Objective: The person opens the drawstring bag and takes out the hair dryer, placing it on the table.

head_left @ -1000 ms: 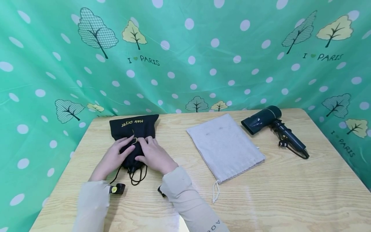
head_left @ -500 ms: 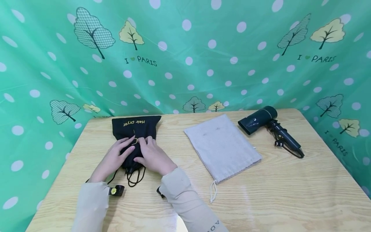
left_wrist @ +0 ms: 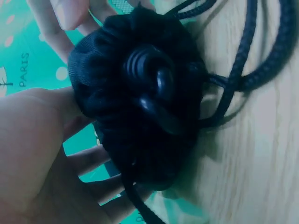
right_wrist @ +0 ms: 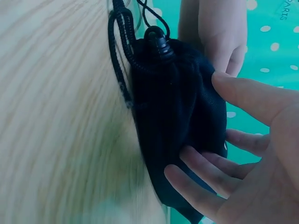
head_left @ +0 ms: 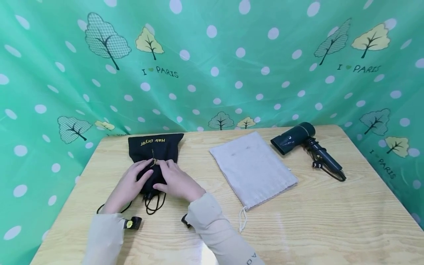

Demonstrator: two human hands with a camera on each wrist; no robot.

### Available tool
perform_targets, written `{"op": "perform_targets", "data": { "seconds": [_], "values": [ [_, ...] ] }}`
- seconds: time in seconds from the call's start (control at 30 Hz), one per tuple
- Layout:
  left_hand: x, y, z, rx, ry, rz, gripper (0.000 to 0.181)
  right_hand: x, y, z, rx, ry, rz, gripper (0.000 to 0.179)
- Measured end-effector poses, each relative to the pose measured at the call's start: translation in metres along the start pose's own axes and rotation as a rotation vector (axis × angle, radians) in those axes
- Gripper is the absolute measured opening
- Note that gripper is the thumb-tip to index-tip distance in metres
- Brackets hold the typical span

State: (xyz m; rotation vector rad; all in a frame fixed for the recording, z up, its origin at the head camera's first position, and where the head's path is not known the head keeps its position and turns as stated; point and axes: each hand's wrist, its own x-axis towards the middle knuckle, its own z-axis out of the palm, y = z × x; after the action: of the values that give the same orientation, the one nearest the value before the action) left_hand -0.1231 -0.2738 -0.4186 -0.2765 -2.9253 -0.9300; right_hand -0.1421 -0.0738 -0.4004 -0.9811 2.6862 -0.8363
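A black drawstring bag [head_left: 154,145] with "Hair Dryer" in gold letters lies upside down to the viewer at the table's left. My left hand [head_left: 127,187] rests on its left side, fingers spread and fingertips near the gold mark. From the other side my right hand [head_left: 179,182] touches it, fingers fairly straight, its index fingertip close to the left one. In the left wrist view the gathered mouth [left_wrist: 105,42] faces me, with a ribbed black piece [left_wrist: 140,67] and a glossy loop sticking out. Black drawcords [right_wrist: 114,56] trail from the mouth onto the table.
A grey cloth drawstring bag [head_left: 253,169] lies flat at mid-table, its white cord toward me. Behind it to the right lies a dark hair dryer [head_left: 293,138] with its cord and plug wrapped at the handle. A green dotted curtain [head_left: 212,73] surrounds the wooden table [head_left: 314,221].
Both hands stay on the black bag. Its gold mark looks narrower now as the cloth bunches between the fingertips. The head view has shifted slightly.
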Motion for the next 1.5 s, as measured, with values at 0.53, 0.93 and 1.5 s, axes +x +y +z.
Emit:
{"op": "perform_targets", "data": {
  "seconds": [0.53, 0.93, 1.5],
  "values": [
    [-0.026, -0.01, -0.015, 0.0, 0.034, -0.059, 0.022, -0.005, 0.005, 0.006, -0.165, -0.016, 0.04, 0.023],
    [-0.032, -0.02, -0.022, -0.028, -0.136, -0.013, 0.029, -0.001, -0.006, 0.017, -0.296, 0.032, 0.042, 0.03],
    [-0.029, -0.023, -0.021, 0.026, -0.094, 0.057, 0.026, -0.001, -0.015, 0.025, -0.414, 0.141, 0.04, 0.024]
  ]
}}
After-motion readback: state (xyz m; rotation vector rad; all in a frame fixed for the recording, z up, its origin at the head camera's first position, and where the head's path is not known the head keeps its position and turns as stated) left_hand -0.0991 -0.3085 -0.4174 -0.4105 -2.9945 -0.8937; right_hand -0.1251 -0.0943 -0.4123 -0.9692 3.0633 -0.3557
